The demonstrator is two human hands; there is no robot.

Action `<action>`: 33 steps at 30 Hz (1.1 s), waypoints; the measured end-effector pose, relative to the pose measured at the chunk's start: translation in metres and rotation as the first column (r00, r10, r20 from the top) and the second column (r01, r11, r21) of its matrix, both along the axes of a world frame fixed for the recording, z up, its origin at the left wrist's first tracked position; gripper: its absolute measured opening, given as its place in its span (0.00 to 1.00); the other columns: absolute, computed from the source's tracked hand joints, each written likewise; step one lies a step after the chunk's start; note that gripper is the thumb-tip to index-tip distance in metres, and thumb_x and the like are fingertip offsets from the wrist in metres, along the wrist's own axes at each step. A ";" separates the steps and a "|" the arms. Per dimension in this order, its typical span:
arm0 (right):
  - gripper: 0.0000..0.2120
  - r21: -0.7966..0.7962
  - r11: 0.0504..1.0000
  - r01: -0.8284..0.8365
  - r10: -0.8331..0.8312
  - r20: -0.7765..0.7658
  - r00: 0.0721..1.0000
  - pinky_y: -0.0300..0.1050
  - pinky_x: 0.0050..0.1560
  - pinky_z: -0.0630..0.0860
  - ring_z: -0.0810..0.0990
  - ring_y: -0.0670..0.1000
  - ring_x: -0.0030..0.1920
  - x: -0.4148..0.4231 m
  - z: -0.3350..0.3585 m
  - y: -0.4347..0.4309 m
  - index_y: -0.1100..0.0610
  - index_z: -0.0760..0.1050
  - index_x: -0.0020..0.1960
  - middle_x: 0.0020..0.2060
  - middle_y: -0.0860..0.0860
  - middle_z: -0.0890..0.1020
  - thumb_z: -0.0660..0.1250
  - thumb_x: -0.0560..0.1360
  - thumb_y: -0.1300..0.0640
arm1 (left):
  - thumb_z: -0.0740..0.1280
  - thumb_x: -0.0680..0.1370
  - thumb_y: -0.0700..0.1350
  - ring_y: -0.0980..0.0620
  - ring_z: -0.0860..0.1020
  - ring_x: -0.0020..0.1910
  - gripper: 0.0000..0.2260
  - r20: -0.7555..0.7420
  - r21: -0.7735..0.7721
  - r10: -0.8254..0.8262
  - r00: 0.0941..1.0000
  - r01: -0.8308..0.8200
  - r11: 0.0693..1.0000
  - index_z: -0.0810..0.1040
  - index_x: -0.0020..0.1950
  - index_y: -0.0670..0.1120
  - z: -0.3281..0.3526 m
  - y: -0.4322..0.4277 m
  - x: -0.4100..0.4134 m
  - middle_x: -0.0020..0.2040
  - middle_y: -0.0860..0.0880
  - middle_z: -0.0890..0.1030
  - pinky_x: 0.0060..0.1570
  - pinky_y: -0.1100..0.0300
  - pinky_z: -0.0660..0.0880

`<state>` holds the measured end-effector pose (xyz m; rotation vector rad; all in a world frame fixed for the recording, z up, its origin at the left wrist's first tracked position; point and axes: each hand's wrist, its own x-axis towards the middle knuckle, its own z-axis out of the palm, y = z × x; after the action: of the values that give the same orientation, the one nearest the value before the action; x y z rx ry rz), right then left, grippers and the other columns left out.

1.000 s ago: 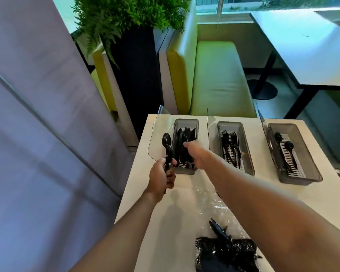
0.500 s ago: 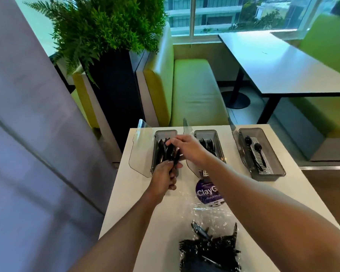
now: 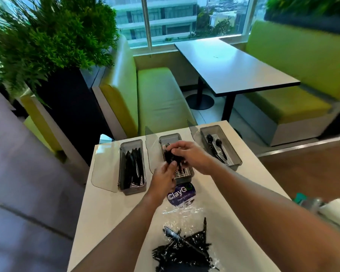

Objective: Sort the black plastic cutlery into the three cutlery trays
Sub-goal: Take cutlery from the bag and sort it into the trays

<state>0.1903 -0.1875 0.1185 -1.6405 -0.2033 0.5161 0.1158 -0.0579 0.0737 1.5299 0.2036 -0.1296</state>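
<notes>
Fingers of the right hand (image 3: 192, 157) and left hand (image 3: 163, 178) pinch a black bunch of cutlery (image 3: 172, 157) over the middle tray (image 3: 186, 176), having shifted there from the left tray (image 3: 133, 190). Knives look dealt with; the unsorted pile (image 3: 183, 250) waits nearer on the worktop (image 3: 106, 209).

3 smoky grey transparent plastic cutlery trays stand in a row along the white tabletop's far edge: the left tray (image 3: 133, 167) holds black plastic knives, the middle tray (image 3: 186, 173) forks, the right tray (image 3: 220, 147) 2 spoons. A heap of unsorted black plastic cutlery (image 3: 182, 250) lies in clear wrap at the near edge.
</notes>
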 end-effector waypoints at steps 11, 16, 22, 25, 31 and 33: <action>0.07 -0.214 0.956 0.201 -0.168 0.163 0.972 0.47 0.28 0.80 0.83 0.55 0.34 0.017 -0.011 -0.046 0.57 0.79 0.45 0.42 0.58 0.83 0.66 0.78 0.65 | 0.66 0.82 0.47 0.54 0.69 0.23 0.14 0.084 0.125 -0.048 0.995 0.038 0.991 0.75 0.40 0.41 -0.005 -0.046 0.026 0.25 0.53 0.72 0.26 0.61 0.67; 0.03 -0.153 0.984 0.094 -0.086 0.060 0.994 0.41 0.25 0.72 0.78 0.49 0.29 0.023 -0.023 -0.066 0.60 0.78 0.51 0.40 0.57 0.82 0.68 0.80 0.61 | 0.64 0.83 0.48 0.51 0.71 0.25 0.14 0.108 0.129 0.002 0.994 -0.017 0.991 0.77 0.42 0.42 -0.013 -0.054 0.040 0.26 0.51 0.73 0.28 0.57 0.72; 0.10 0.046 0.996 0.082 -0.072 -0.188 0.979 0.41 0.31 0.70 0.76 0.48 0.34 0.030 -0.040 -0.077 0.59 0.80 0.52 0.40 0.51 0.81 0.63 0.83 0.54 | 0.66 0.82 0.52 0.52 0.68 0.23 0.17 0.090 0.040 0.042 0.995 -0.046 0.998 0.75 0.48 0.37 -0.021 -0.071 0.058 0.26 0.50 0.72 0.23 0.60 0.65; 0.11 0.163 0.956 0.243 -0.212 -0.189 0.959 0.49 0.41 0.80 0.84 0.53 0.38 0.052 -0.037 -0.081 0.62 0.77 0.54 0.44 0.57 0.85 0.58 0.85 0.58 | 0.67 0.81 0.52 0.54 0.72 0.24 0.14 0.111 0.074 0.025 0.994 -0.034 0.997 0.76 0.47 0.40 -0.023 -0.079 0.070 0.32 0.46 0.77 0.23 0.60 0.68; 0.07 0.285 0.779 0.558 -0.474 -0.316 0.822 0.46 0.30 0.76 0.73 0.50 0.26 0.115 -0.026 -0.112 0.57 0.73 0.55 0.30 0.52 0.73 0.56 0.85 0.59 | 0.71 0.79 0.45 0.52 0.80 0.46 0.06 0.201 0.296 0.141 0.969 -0.197 0.935 0.79 0.53 0.45 -0.043 -0.078 0.096 0.48 0.47 0.82 0.48 0.60 0.78; 0.07 0.086 0.834 0.546 -0.507 -0.273 0.818 0.43 0.26 0.72 0.69 0.48 0.26 0.130 -0.040 -0.122 0.57 0.73 0.59 0.33 0.52 0.72 0.58 0.85 0.57 | 0.71 0.79 0.44 0.51 0.82 0.45 0.08 0.146 0.264 0.144 0.979 -0.179 0.948 0.79 0.56 0.44 -0.053 -0.079 0.102 0.49 0.44 0.83 0.43 0.56 0.81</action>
<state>0.3208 -0.3098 0.0780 -1.3802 0.3817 0.2529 0.2178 -0.1366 0.0211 1.7853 0.2550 0.1310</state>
